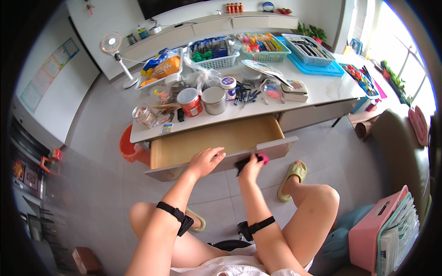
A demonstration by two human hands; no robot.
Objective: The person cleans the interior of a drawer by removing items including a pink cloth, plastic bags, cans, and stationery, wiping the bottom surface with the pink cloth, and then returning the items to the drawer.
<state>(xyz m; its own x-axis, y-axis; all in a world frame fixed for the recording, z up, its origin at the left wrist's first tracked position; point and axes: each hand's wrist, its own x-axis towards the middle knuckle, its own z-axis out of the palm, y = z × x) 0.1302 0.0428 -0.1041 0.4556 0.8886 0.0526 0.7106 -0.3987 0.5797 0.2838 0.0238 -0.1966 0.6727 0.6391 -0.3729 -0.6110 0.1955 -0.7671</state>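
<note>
A pulled-out wooden drawer (216,136) stands in front of me, its bottom bare. My left hand (207,162) is over the drawer's front edge, fingers stretched out and holding nothing. Just outside the drawer front, my right hand (251,169) grips a small black object with a pink end (263,159). Its kind is unclear because my fingers cover its middle. On the tabletop beyond the drawer stand a red-and-white tub (189,103), a grey round tin (214,100) and a white jar with a purple label (228,88). Black pens (247,95) lie loose beside them.
Baskets of packets (162,69), green and blue items (212,54) and stationery (264,46) line the table's back. A red bin (129,146) stands at the table's left end. A pink box (374,230) and brown sofa (399,138) are at my right.
</note>
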